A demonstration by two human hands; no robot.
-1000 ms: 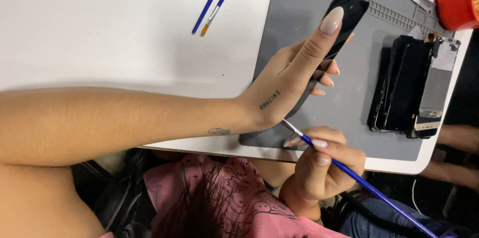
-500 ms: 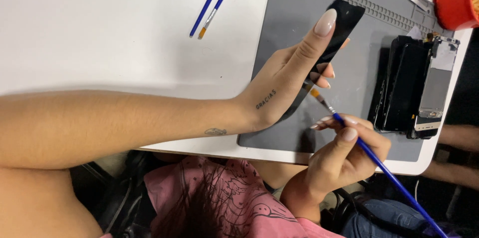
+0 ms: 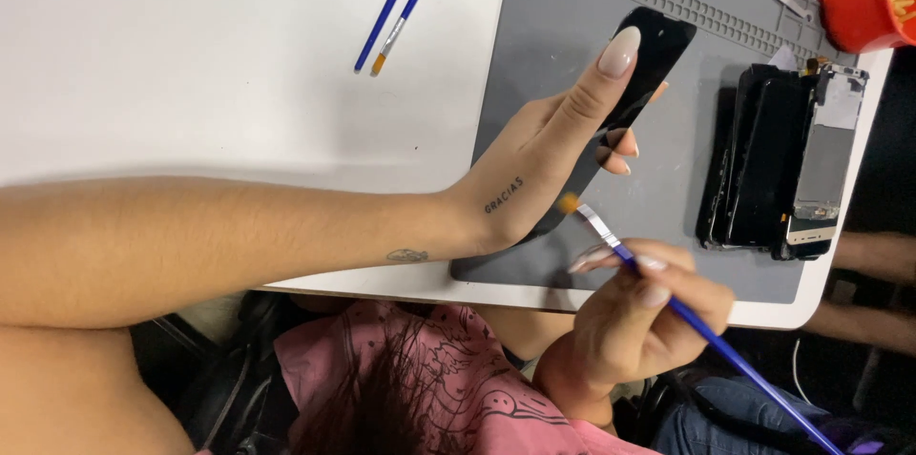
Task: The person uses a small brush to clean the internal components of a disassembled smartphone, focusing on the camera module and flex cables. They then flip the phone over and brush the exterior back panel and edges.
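Over the ridged grey rubber mat on the white tabletop, the left hand grips a glossy black phone panel, flat and rounded. Just below it, the right hand pinches a slim blue-handled brush, its orange bristles touching the panel's lower edge.

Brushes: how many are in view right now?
3. Two blue-handled brushes lie side by side on the white table; the third brush is held in the right hand.
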